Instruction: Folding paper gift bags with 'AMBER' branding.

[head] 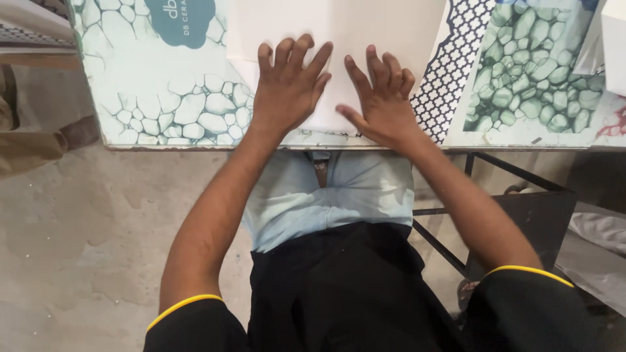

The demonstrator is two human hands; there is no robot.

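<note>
A white sheet of paper point(345, 32) lies flat on a table point(163, 111) covered with a green and white pebble pattern. My left hand point(287, 88) presses palm down on the sheet's near left part, fingers spread. Beside it my right hand point(381, 98) also rests flat on the sheet near the table's front edge, fingers slightly curled and thumb pointing left. Neither hand grips anything. The two hands are a small gap apart.
A navy lattice-patterned sheet point(450, 65) lies right of the paper, then a green pebble-patterned panel point(528, 72). A white box point(614, 45) sits at the far right. A black metal frame point(515, 189) stands under the table. Concrete floor point(85, 228) spreads to the left.
</note>
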